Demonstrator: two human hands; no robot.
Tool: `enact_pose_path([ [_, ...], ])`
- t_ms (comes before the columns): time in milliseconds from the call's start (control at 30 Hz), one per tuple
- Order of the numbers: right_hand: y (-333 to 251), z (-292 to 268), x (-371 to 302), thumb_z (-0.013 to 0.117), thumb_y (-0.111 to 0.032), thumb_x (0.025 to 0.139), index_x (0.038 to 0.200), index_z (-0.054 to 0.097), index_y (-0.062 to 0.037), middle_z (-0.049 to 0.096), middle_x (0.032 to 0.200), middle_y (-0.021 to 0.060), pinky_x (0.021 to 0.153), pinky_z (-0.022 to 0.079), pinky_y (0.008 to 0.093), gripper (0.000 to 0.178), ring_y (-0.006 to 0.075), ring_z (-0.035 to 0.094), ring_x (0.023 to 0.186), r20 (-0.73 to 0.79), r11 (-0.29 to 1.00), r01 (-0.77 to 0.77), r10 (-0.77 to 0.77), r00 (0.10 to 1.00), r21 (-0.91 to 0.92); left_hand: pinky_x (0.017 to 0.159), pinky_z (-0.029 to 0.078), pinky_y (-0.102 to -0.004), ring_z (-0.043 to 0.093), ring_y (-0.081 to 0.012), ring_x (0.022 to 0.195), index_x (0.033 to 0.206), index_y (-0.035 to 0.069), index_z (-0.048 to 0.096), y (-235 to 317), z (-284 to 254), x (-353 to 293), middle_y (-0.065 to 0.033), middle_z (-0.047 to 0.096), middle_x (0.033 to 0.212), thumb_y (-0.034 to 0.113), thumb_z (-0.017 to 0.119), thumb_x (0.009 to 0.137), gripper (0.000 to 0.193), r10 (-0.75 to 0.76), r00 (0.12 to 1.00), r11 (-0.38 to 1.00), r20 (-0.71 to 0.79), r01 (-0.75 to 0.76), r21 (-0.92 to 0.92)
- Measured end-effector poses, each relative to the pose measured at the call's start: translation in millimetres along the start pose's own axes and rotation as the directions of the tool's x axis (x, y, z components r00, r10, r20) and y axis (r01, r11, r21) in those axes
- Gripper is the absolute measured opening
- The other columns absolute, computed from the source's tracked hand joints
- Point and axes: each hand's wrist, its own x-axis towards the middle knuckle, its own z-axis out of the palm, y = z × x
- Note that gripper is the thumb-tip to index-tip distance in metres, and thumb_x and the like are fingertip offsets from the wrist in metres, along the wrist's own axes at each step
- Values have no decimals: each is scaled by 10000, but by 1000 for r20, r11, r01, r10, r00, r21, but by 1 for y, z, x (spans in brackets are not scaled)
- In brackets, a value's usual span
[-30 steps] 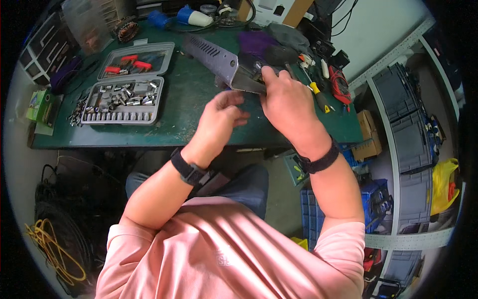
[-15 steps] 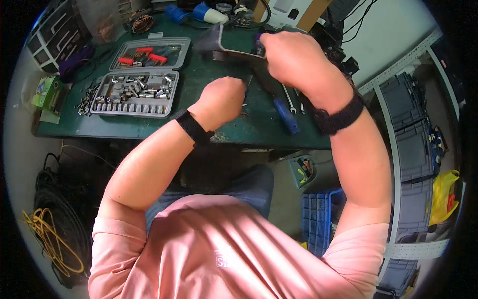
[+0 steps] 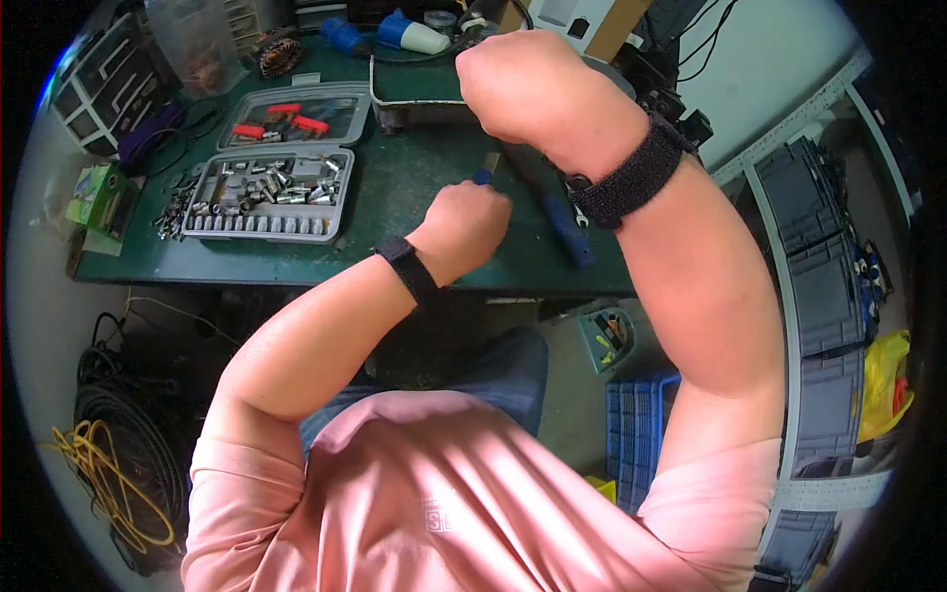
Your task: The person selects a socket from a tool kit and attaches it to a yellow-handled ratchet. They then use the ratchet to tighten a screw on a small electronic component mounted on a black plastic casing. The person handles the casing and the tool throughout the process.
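Observation:
My right hand (image 3: pixel 538 91) is closed at the far side of the green workbench (image 3: pixel 414 158), its back turned toward me. From its left side reaches a dark bent frame with a pale edge (image 3: pixel 424 101), shaped like a hacksaw frame; the grip is hidden behind my fingers. Nearer and lower, my left hand (image 3: pixel 464 225) is closed in a fist around a slim item with a blue part (image 3: pixel 484 176) and a tan tip. Its kind cannot be made out. A blue-handled tool (image 3: pixel 567 232) lies right of my left hand.
An open grey socket set case (image 3: pixel 340 197) with red-handled pieces in its lid lies on the left, beside loose small metal parts (image 3: pixel 176 202). A green box (image 3: pixel 99 197) stands at the bench's left end. Blue plugs (image 3: pixel 409 33) lie behind. A blue crate (image 3: pixel 631 424) is below right.
My right hand and the bent frame have moved left and slightly away. My left hand has shifted right and a little nearer to me, with the slim item still in it.

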Motion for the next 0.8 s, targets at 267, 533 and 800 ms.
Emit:
enact_pose_path([
  [267,-2,-7,2,649,-126,725,768,754,-110,723,788,96,618,559,373,114,254,717,768,48,993,85,-81,996,-84,707,547,-385,671,-304,766,866,1,664,-4,-11,-6,-153,669,795,33,622,738,139,-50,999,993,-11,49,-107],
  [533,11,-10,31,607,-38,671,749,685,21,665,822,251,664,543,453,125,412,667,796,226,996,-72,57,972,57,681,544,-293,622,-162,714,982,-43,612,-4,-8,-11,-53,620,821,36,657,859,153,-518,802,-392,298,86,-916],
  [800,59,-8,36,706,-166,691,979,690,72,678,899,283,750,530,409,374,385,687,855,397,958,-270,214,892,92,655,532,-285,610,-162,710,1014,-45,591,-17,-24,27,-61,609,837,18,642,872,164,-524,812,-446,257,-5,-895],
])
